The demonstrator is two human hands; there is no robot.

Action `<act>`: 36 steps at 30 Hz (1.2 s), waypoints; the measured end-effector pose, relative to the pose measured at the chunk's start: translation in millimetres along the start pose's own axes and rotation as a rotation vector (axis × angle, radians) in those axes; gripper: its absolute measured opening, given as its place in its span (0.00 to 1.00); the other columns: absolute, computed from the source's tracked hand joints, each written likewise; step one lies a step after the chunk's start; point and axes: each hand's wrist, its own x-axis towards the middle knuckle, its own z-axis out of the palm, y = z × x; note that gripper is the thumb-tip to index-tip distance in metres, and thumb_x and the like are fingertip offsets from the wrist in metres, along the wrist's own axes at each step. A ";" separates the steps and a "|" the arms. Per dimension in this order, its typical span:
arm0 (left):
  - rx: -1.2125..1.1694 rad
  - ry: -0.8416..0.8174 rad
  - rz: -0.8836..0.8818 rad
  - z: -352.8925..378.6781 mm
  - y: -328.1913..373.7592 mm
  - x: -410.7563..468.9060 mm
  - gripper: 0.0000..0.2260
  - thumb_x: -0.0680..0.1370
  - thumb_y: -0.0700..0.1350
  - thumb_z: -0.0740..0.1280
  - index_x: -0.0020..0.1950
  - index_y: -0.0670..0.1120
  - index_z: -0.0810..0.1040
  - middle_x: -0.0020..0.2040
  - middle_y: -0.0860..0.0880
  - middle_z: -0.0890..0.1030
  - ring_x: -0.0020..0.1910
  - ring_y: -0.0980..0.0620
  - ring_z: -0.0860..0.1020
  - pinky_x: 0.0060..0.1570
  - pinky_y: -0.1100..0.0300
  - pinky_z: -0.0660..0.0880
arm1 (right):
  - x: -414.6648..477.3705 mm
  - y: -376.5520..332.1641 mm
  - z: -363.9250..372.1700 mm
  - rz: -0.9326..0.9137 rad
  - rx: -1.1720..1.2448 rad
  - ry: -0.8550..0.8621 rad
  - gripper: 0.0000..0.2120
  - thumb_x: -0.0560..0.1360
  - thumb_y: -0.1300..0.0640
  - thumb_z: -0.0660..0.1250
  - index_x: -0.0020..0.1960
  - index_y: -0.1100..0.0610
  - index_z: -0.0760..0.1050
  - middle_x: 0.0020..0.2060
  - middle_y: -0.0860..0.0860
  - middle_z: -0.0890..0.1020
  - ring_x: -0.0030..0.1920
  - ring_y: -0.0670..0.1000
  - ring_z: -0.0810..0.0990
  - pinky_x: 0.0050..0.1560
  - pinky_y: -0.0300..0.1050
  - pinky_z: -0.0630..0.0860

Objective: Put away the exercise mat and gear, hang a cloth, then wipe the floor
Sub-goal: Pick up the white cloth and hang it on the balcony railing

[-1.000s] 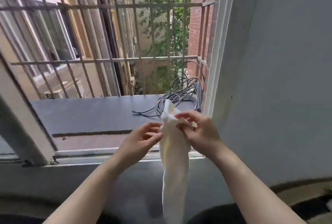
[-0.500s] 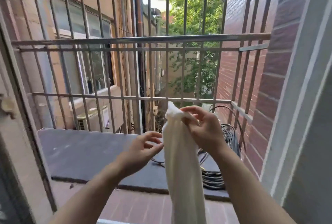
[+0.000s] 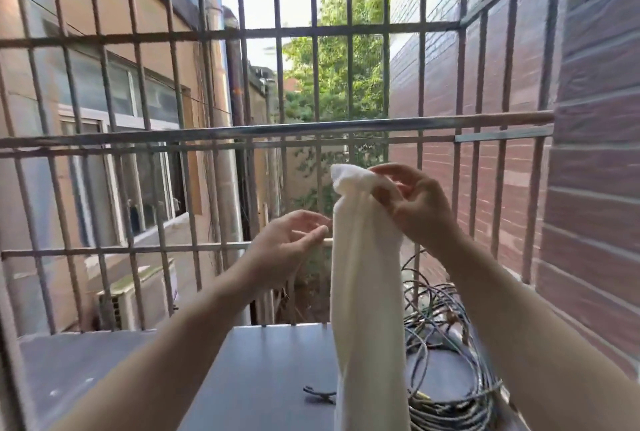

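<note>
Head view faces out through a window grille. Toward the left, the left hand (image 3: 294, 240) is raised with its fingers loosely curled, gripping nothing. Its fingertips sit just beside the left edge of the cloth (image 3: 363, 275), and whether they touch it is unclear. Below it, a dark clip (image 3: 320, 397) lies near the near edge of the grey ledge (image 3: 270, 378), just left of the cloth. The white cloth hangs bunched in one long strip, its long axis vertical, dropping over the ledge's right half and out of frame. The right hand (image 3: 412, 205) pinches the gathered top, so it alone carries the cloth. The thick horizontal rail (image 3: 207, 133) runs crosswise above and beyond that top. Hanging the cloth likely means lifting the pinched end up and forward over the rail. A cable coil (image 3: 450, 361) fills the ledge's right end.
</note>
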 end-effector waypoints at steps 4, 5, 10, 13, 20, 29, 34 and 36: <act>-0.030 -0.020 0.019 0.2 -0.6 25.2 0.05 0.77 0.48 0.64 0.52 0.54 0.76 0.49 0.57 0.80 0.50 0.60 0.79 0.45 0.68 0.76 | 15.1 -4.0 -7.1 -0.002 0.045 0.004 0.13 0.73 0.64 0.69 0.46 0.45 0.78 0.44 0.50 0.83 0.42 0.49 0.82 0.46 0.52 0.81; -0.058 -0.009 0.014 2.5 -1.7 30.6 0.06 0.77 0.49 0.64 0.53 0.54 0.76 0.50 0.56 0.81 0.51 0.58 0.79 0.47 0.65 0.77 | 17.9 -4.9 -8.1 -0.009 0.058 -0.005 0.13 0.73 0.64 0.68 0.47 0.45 0.78 0.44 0.49 0.84 0.43 0.49 0.82 0.46 0.50 0.81; -0.266 0.030 -0.112 19.0 -11.7 48.0 0.13 0.77 0.50 0.65 0.61 0.50 0.76 0.58 0.49 0.80 0.57 0.53 0.78 0.55 0.49 0.77 | 21.9 -7.1 -8.9 -0.034 0.146 -0.019 0.13 0.73 0.66 0.68 0.47 0.48 0.78 0.39 0.42 0.84 0.40 0.42 0.81 0.38 0.37 0.79; -0.300 0.003 -0.147 27.9 -22.1 51.5 0.14 0.77 0.52 0.65 0.62 0.52 0.75 0.60 0.50 0.79 0.58 0.53 0.78 0.55 0.50 0.77 | 19.2 -2.6 -11.8 -0.039 0.175 -0.022 0.14 0.73 0.68 0.67 0.49 0.49 0.78 0.38 0.42 0.83 0.40 0.43 0.81 0.37 0.39 0.79; -0.410 -0.049 -0.157 44.3 -29.4 60.4 0.18 0.74 0.56 0.68 0.63 0.54 0.75 0.59 0.50 0.80 0.58 0.53 0.78 0.58 0.46 0.76 | 13.1 12.7 -20.2 0.010 0.226 -0.032 0.14 0.72 0.68 0.67 0.49 0.50 0.79 0.40 0.45 0.84 0.40 0.45 0.81 0.35 0.39 0.79; -0.563 -0.078 -0.208 68.8 -30.0 71.9 0.16 0.69 0.53 0.70 0.52 0.45 0.79 0.49 0.48 0.82 0.51 0.53 0.80 0.57 0.51 0.77 | 13.3 40.7 -30.9 0.096 0.240 0.013 0.12 0.72 0.65 0.68 0.50 0.51 0.79 0.39 0.47 0.84 0.39 0.48 0.80 0.39 0.44 0.80; -0.474 -0.073 -0.240 59.7 -47.4 66.4 0.16 0.68 0.57 0.68 0.53 0.53 0.80 0.52 0.55 0.83 0.55 0.56 0.79 0.52 0.57 0.75 | 22.7 50.1 -33.9 0.131 0.253 -0.017 0.11 0.71 0.62 0.68 0.48 0.48 0.80 0.41 0.47 0.85 0.41 0.49 0.81 0.42 0.48 0.81; -0.493 -0.093 -0.258 57.3 -50.5 64.5 0.17 0.70 0.58 0.65 0.55 0.52 0.79 0.53 0.53 0.83 0.56 0.54 0.79 0.53 0.55 0.75 | 28.4 52.5 -29.7 0.129 0.228 -0.044 0.11 0.72 0.64 0.68 0.48 0.49 0.80 0.41 0.47 0.84 0.41 0.47 0.81 0.41 0.48 0.82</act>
